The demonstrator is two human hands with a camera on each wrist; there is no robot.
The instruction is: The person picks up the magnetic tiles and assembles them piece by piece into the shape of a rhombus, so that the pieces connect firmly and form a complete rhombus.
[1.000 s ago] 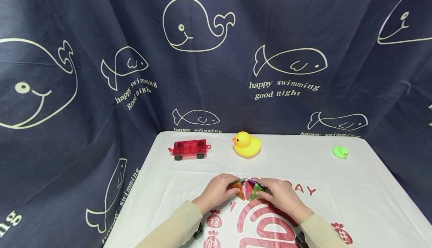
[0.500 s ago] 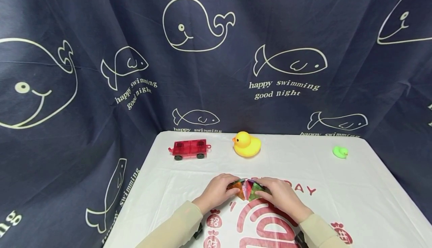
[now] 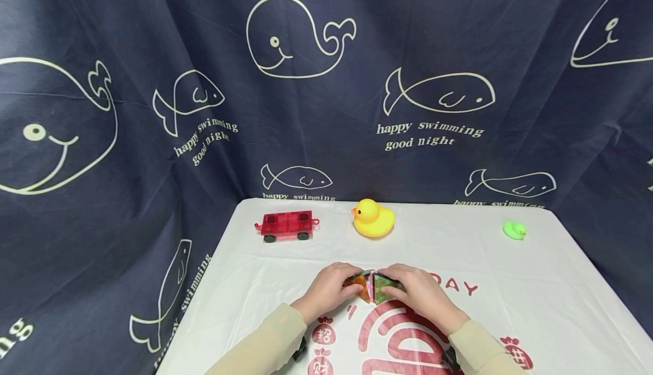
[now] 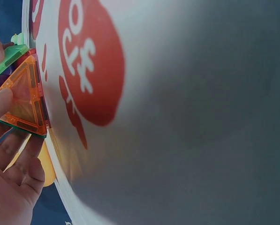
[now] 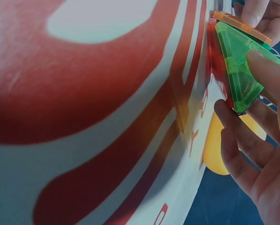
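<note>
Mid-table in the head view, both hands meet around a small cluster of translucent magnetic tiles. My left hand (image 3: 329, 289) holds the left side, its thumb on an orange triangular tile (image 4: 23, 101) and other fingers behind. My right hand (image 3: 419, 293) pinches a green triangular tile (image 5: 240, 65), thumb on its face and fingers behind. These two tiles stand tilted beside each other, their edges close together at the middle. A red tile (image 5: 217, 65) shows low beside the green one in the right wrist view. The fingers hide the cluster's outer sides.
Behind the hands sits a yellow rubber duck (image 3: 374, 220). A red toy wagon (image 3: 287, 226) with black wheels stands at the back left, and a small green duck (image 3: 514, 230) at the back right. A dark whale-print curtain (image 3: 326, 137) hangs behind the white-covered table (image 3: 535, 295).
My right hand has shifted slightly left, bringing the green tile closer to the orange one and covering the red between them. The left hand stays in place.
</note>
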